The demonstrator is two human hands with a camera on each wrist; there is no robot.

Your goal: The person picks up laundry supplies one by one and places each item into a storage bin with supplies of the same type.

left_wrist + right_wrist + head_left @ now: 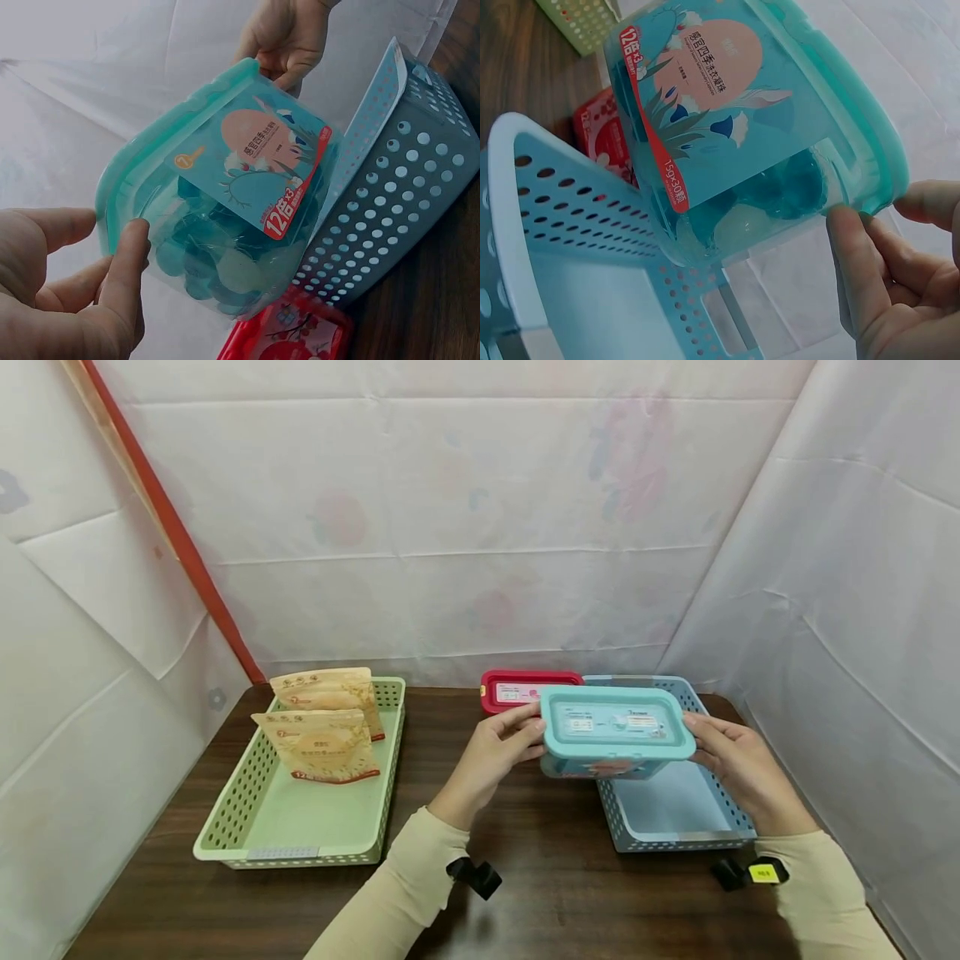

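A teal-lidded clear box of laundry pods (615, 727) is held up between both hands, over the left side of the blue basket (675, 802). My left hand (497, 756) grips its left end, thumb and fingers at the lid's rim. At the other end my right hand (738, 760) pinches the rim the same way. Teal and white pods show through the box's clear wall in both wrist views, behind a printed label (705, 90). A red-lidded box (513, 687) stands behind, left of the blue basket.
On the left of the dark wooden table (510, 893) sits a green basket (322, 827). Two yellow pouches (322, 747) stand upright in it, one behind the other. White cloth walls (465, 610) enclose the table at the back and sides.
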